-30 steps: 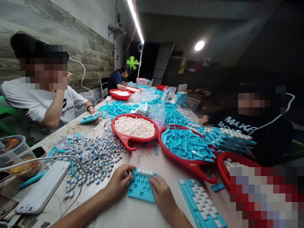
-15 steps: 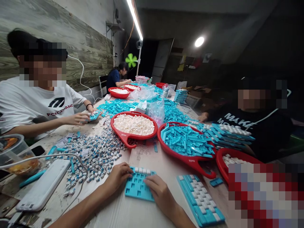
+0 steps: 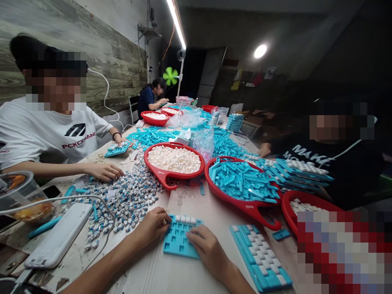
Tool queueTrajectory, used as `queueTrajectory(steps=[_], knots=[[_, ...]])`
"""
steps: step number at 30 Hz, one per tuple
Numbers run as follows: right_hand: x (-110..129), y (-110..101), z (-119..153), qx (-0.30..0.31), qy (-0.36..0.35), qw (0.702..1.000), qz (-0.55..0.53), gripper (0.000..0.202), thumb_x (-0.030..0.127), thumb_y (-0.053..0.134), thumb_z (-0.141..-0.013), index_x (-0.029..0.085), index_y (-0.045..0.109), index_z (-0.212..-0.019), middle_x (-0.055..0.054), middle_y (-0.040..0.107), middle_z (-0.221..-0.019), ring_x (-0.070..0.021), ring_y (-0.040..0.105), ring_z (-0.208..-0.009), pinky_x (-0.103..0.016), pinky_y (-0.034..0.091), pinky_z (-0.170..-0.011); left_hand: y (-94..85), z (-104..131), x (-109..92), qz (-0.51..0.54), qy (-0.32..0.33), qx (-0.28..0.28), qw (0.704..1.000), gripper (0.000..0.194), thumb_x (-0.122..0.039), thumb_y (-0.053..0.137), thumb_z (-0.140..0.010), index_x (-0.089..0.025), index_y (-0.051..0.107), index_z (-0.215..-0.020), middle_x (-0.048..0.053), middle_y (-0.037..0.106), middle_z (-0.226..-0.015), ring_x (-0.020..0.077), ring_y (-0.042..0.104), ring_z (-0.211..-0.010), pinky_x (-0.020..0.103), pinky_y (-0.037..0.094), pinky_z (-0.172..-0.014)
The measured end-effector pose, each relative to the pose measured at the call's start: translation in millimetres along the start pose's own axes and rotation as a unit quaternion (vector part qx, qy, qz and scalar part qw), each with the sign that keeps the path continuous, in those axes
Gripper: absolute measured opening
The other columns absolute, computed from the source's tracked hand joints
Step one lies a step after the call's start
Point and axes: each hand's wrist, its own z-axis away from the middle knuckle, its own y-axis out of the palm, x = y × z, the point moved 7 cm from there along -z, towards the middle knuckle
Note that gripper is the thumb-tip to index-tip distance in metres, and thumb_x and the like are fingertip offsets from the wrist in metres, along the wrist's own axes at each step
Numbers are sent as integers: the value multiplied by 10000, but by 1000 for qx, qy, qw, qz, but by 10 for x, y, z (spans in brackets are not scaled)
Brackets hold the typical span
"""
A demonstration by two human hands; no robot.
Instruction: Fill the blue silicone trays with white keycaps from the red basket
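Note:
A blue plate with square holes (image 3: 177, 247) lies on the table in front of me, a row of white keycaps (image 3: 185, 219) along its far edge. My left hand (image 3: 156, 222) is at its upper left corner, fingers bent together against the edge; whatever may be between the fingertips is hidden. My right hand (image 3: 208, 247) rests over the plate's right side with its fingers bent onto it, and the fingertips are partly hidden. To the right lies a blue keyboard-like piece (image 3: 260, 257) filled with white keycaps and blue strips.
Red baskets hold white keycaps (image 3: 174, 159) and blue strips (image 3: 241, 181). Small switches (image 3: 131, 196) are heaped at left, beside a white power bank (image 3: 58, 237) and a cable. A co-worker's hand (image 3: 108, 171) touches the heap. Stacked blue plates (image 3: 297, 173) stand at right.
The left co-worker's hand has moved from the blue plate down to the switch heap. My hands and the plate hold nearly the same pose; the whole view has shifted slightly.

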Motion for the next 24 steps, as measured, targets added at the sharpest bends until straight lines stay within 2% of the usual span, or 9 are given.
queueTrajectory(steps=[3, 8, 15, 24], knots=[[-9, 3, 8, -7, 0, 1000, -19, 251, 123, 426, -927, 201, 662, -967, -84, 676, -915, -184, 641, -842, -315, 548, -728, -15, -6, -7, 3, 9, -4, 1000, 166, -206, 569, -828, -187, 712, -911, 51, 624, -891, 143, 579, -736, 237, 471, -700], [-11, -25, -30, -16, 3, 999, -49, 169, 130, 496, -900, 193, 653, -892, -70, 692, -867, -189, 636, -810, -336, 546, -717, -36, -37, 13, 30, -4, -3, 1000, 138, -220, 606, -802, -185, 724, -863, 45, 648, -843, 151, 594, -738, 236, 477, -685], [-51, -64, -50, -20, 12, 999, -33, 180, 122, 521, -882, 211, 676, -866, -62, 715, -896, -200, 629, -823, -363, 545, -728, -86, -79, 37, 90, -24, -19, 995, 108, -197, 653, -763, -168, 738, -822, 52, 702, -805, 166, 638, -747, 248, 481, -701], [-98, -51, -47, -19, 34, 998, -55, 162, 114, 538, -869, 210, 668, -855, -53, 721, -887, -193, 625, -803, -345, 545, -711, -1, -86, 184, 136, -71, -22, 988, 102, -179, 671, -731, -156, 736, -806, 45, 711, -782, 169, 639, -727, 251, 480, -679]])
